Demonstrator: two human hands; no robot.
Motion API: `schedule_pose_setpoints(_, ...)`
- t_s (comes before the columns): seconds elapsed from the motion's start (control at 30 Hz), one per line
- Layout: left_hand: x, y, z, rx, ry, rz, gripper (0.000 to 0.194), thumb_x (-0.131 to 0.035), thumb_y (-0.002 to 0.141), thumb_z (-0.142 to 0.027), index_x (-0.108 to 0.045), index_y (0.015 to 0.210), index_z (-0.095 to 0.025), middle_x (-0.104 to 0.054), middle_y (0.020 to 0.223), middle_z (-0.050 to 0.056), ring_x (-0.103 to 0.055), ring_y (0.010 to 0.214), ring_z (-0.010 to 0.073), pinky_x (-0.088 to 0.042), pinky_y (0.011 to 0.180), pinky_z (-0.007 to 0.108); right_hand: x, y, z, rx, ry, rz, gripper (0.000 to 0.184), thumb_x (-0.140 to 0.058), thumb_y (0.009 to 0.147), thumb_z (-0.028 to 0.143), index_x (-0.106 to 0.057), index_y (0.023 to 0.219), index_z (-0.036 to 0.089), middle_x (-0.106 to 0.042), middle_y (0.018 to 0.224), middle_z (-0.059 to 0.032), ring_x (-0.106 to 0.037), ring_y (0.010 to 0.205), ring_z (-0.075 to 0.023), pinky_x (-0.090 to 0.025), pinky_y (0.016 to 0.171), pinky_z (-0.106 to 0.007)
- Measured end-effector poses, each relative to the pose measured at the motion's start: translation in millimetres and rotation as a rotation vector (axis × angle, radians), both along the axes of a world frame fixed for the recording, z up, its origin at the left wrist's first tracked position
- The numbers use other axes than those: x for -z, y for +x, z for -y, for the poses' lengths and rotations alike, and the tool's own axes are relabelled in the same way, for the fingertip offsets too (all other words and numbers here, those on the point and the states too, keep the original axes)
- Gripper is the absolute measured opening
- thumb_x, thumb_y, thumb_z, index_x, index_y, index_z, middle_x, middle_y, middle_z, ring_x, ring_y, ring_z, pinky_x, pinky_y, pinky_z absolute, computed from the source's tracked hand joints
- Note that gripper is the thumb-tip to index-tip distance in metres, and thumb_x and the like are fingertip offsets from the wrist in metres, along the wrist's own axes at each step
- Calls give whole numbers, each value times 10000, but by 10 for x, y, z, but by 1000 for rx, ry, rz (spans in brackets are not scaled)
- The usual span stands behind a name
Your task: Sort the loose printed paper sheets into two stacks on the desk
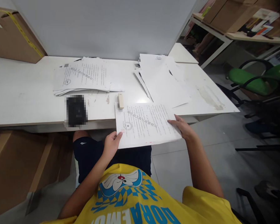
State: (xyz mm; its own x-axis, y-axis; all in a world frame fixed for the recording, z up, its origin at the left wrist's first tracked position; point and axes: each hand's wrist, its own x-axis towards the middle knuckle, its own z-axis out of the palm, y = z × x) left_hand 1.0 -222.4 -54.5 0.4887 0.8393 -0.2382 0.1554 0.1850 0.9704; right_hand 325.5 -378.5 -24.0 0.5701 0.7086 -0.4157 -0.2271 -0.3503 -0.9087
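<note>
Both my hands hold a printed sheet of paper (147, 124) at the table's front edge, partly above my lap. The sheet carries lines of text, a round dark stamp mark and a small red square mark. My left hand (112, 143) pinches its left edge, thumb on top beside the red mark. At the right edge, my right hand (182, 127) grips with the thumb on top; the fingers beneath are hidden. Whether more sheets lie under this one, I cannot tell. A small beige block (120, 101), perhaps a stamp, is right at the sheet's far left corner.
A stack of printed papers (84, 76) lies at the back left of the white table (21, 93), another loose paper stack (162, 79) at the back right. A pixelated dark object (77, 110) is near the front edge. A cardboard box (16, 37) and green chair (249, 81) flank the table.
</note>
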Motion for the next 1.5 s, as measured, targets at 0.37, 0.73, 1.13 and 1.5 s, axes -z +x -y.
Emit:
schedule_pose_setpoints(0.37,-297,-77,-523,-237,831,-273,309,-457,935,-411,-609,759,-207,-632,646,28,-600,619,180,-476,652,300,83,106,122,-75,16,42,509,-807,733,378,-640,1203,275,-725,1233,-67,-725,1023,-314,-622,768,-420)
schedule_pose_setpoints(0.73,-429,623,-1397,616,1103,-365,551,-247,1038,-370,-393,1539,-194,-309,1649,30,-196,1554,238,-223,1271,458,27,-3,53,-86,57,151,508,-768,703,388,-617,1170,253,-729,1207,-87,-703,1068,-345,-587,898,-512)
schedule_pose_setpoints(1.13,-327,629,-1360,635,1349,-435,531,-253,1040,-276,-434,1496,-74,-388,1597,148,-225,1540,312,-268,1247,484,-115,-120,26,-10,2,85,426,-746,689,291,-629,1094,229,-744,1158,-90,-727,1005,-321,-611,858,-482)
schedule_pose_setpoints(1.5,-235,585,-1271,559,1314,-370,627,-277,1022,-351,-293,1549,-11,-248,1646,207,-168,1552,339,-226,1257,498,-490,321,4,683,502,670,542,-616,720,208,-549,1255,267,-684,1204,-55,-642,1206,-231,-504,1079,-429)
